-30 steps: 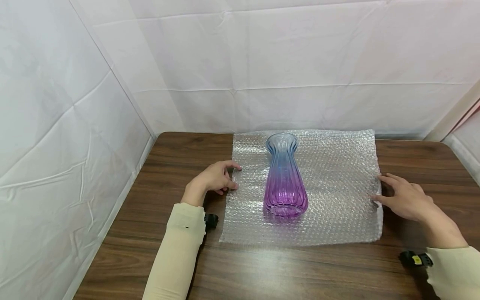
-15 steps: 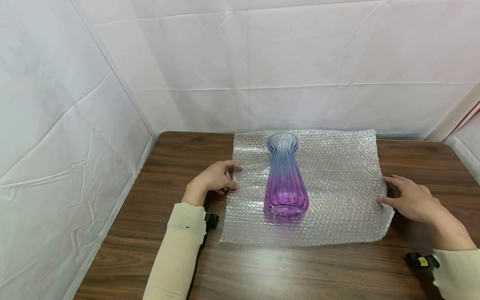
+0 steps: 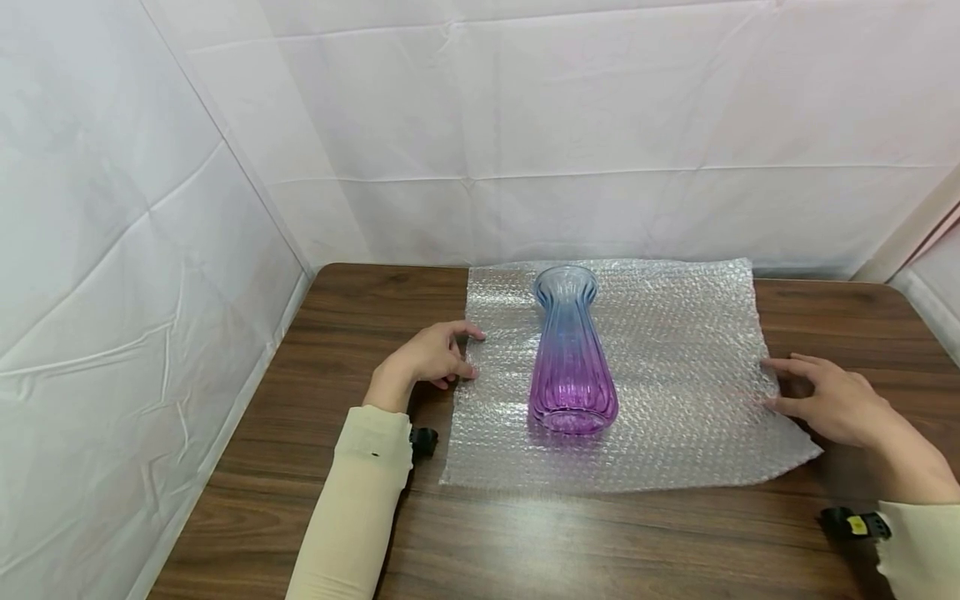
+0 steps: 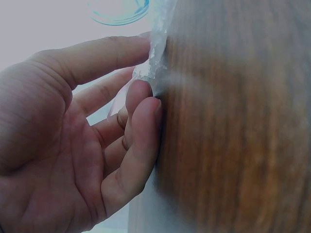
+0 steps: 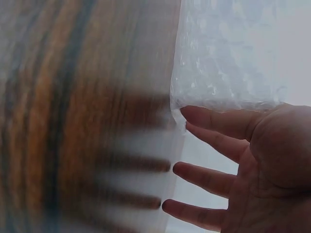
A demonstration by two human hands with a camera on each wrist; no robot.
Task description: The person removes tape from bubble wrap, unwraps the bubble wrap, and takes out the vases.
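A ribbed glass vase (image 3: 572, 367), blue at the neck and purple toward the base, lies on its side on a sheet of bubble wrap (image 3: 675, 375). My left hand (image 3: 426, 354) rests at the sheet's left edge, thumb and index fingertips spread and touching it. In the left wrist view, the other fingers of this left hand (image 4: 112, 131) bend loosely beside the edge. At the right edge is my right hand (image 3: 832, 400), with thumb and index fingertips on the wrap. The right wrist view shows this right hand (image 5: 233, 155) with its fingers extended and spread.
The sheet lies on a brown wood-grain table (image 3: 480, 542). White cloth (image 3: 585, 100) hangs behind the table and along the left side. A dark wrist camera (image 3: 423, 442) sits by the left sleeve, another wrist camera (image 3: 855, 523) by the right.
My right hand has moved right and slightly toward me. The sheet's lower right corner has spread outward and now ends in a point. The left hand and the vase look unmoved.
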